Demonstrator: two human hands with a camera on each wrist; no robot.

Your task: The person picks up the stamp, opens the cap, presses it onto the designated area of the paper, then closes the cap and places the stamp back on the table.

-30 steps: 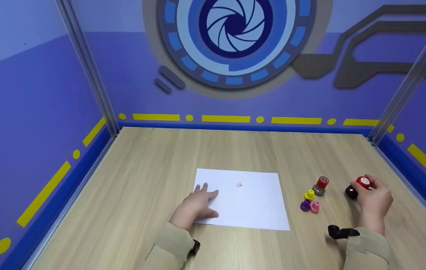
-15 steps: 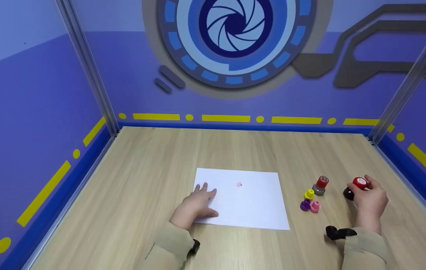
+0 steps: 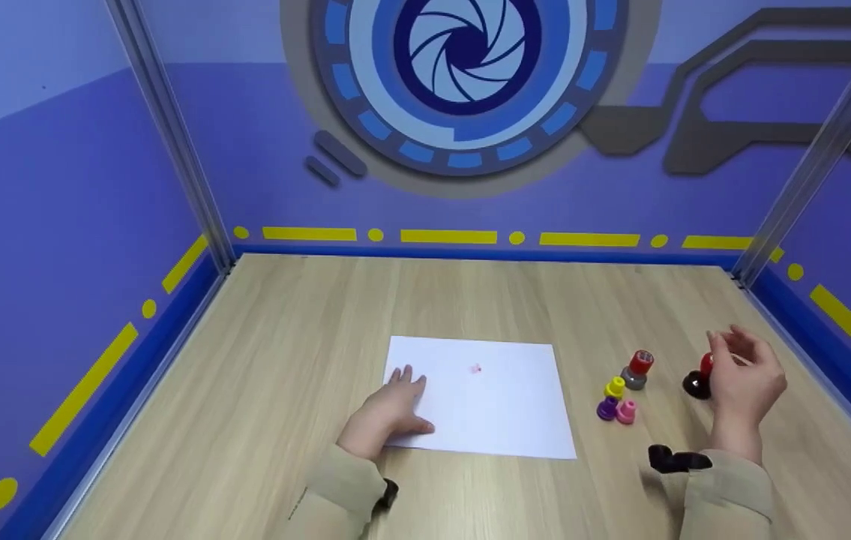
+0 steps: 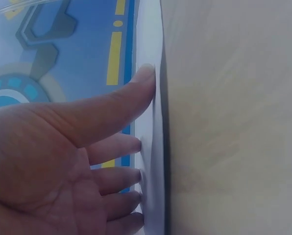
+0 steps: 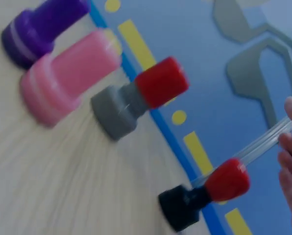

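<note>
White paper [image 3: 500, 405] is lying on the worktop [image 3: 283, 337], a small red mark [image 3: 475, 368] showing on it, while the left hand [image 3: 388, 405] is resting spread over its left edge. The right hand [image 3: 749, 379] is hanging empty, fingers loosely bent, just beside and apart from an upright red-and-black stamp [image 5: 199, 197]. Between this stamp and the paper, a grey-and-red stamp [image 3: 636, 370] is standing near yellow [image 3: 615, 388], purple [image 3: 606, 409] and pink [image 3: 626, 412] ones.

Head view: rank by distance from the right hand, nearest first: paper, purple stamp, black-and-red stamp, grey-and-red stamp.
From the right hand:
1. black-and-red stamp: just to its left, partly hidden by it
2. grey-and-red stamp: further left
3. purple stamp: left again, closer to the camera
4. paper: farthest left
</note>
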